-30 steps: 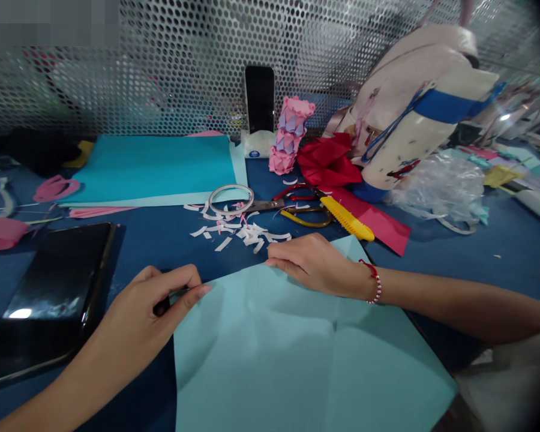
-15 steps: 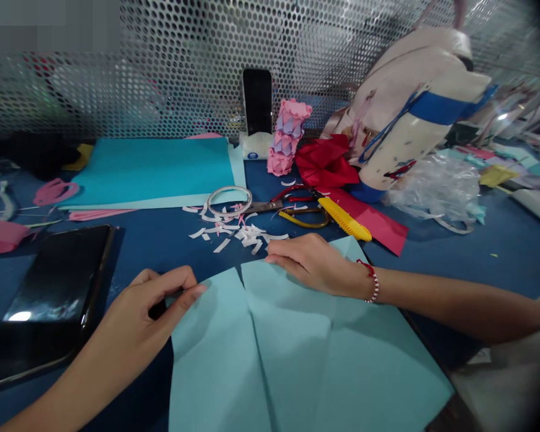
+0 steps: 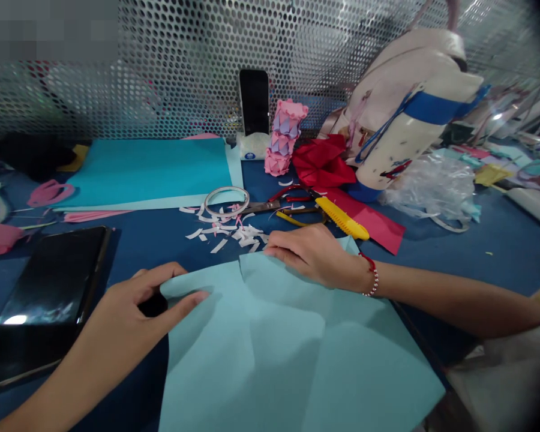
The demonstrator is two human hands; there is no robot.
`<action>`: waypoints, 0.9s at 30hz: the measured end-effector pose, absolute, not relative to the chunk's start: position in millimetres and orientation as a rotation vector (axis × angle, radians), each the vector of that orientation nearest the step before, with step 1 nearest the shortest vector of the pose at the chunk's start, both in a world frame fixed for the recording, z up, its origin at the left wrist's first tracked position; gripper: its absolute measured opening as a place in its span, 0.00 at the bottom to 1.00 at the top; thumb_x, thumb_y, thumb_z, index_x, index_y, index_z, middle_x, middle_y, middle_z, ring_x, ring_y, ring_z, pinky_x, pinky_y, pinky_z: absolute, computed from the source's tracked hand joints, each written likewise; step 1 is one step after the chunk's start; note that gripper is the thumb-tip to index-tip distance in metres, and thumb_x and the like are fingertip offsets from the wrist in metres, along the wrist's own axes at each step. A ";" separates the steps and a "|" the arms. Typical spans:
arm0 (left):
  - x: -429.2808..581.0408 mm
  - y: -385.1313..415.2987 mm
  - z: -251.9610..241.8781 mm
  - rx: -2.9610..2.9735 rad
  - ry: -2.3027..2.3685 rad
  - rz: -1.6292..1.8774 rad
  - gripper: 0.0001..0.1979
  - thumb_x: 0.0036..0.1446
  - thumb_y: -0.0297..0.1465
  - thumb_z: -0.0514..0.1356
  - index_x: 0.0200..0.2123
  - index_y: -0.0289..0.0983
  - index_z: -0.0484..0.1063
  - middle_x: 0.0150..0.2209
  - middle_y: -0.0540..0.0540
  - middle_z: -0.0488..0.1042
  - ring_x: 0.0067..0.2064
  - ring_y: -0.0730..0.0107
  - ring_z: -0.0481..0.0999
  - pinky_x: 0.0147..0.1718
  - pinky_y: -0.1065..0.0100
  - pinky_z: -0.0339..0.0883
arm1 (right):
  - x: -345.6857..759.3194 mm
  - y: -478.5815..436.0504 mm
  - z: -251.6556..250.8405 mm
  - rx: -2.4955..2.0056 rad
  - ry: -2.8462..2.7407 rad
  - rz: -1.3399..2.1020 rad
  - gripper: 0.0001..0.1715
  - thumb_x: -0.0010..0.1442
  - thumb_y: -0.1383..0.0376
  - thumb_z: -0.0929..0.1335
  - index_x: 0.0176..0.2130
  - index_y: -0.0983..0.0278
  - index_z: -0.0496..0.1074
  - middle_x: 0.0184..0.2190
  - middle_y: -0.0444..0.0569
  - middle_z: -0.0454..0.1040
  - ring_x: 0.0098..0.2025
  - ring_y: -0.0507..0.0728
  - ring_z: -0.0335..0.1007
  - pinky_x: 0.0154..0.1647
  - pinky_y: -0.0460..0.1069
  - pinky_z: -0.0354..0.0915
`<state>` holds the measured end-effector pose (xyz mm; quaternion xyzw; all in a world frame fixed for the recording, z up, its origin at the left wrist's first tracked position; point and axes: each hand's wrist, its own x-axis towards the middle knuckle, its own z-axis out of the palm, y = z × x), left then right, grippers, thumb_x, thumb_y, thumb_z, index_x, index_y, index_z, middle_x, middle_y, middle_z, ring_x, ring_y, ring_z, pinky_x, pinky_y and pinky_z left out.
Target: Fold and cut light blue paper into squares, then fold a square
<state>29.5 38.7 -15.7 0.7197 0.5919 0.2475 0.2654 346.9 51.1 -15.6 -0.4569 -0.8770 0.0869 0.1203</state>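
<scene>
A large sheet of light blue paper (image 3: 274, 360) with creases and a short slit at its far edge lies in front of me. My left hand (image 3: 135, 312) grips its far left corner, thumb on top and fingers behind; the corner is lifted and curled. Near the middle of the far edge, my right hand (image 3: 319, 258) pinches the paper, fingertips partly hidden. Just beyond this hand are white paper scraps (image 3: 247, 234), a tape roll (image 3: 226, 201), scissors (image 3: 263, 207) and a yellow utility knife (image 3: 342, 218).
A black phone (image 3: 49, 288) lies left of my left hand. Farther back are turquoise paper sheets (image 3: 153, 171), an upright phone (image 3: 254, 102), a pink paper-folded column (image 3: 285, 138), red paper (image 3: 324, 162), a leaning bottle (image 3: 400, 138), a bag (image 3: 396, 66) and a plastic bag (image 3: 432, 186).
The gap between the two paper flaps has mostly closed. My left thumb and fingers have parted a little around the corner, which now curls upward. My right hand stays at the far edge.
</scene>
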 end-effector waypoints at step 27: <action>11.5 42.1 -28.0 1.790 1.671 0.681 0.22 0.45 0.56 0.68 0.37 0.49 0.90 0.42 0.45 0.89 0.51 0.37 0.84 0.53 0.42 0.81 | 348.3 51.0 -27.2 -1.306 -2.663 0.019 0.25 0.86 0.57 0.58 0.45 0.64 0.77 0.32 0.48 0.81 0.31 0.55 0.72 0.30 0.51 0.47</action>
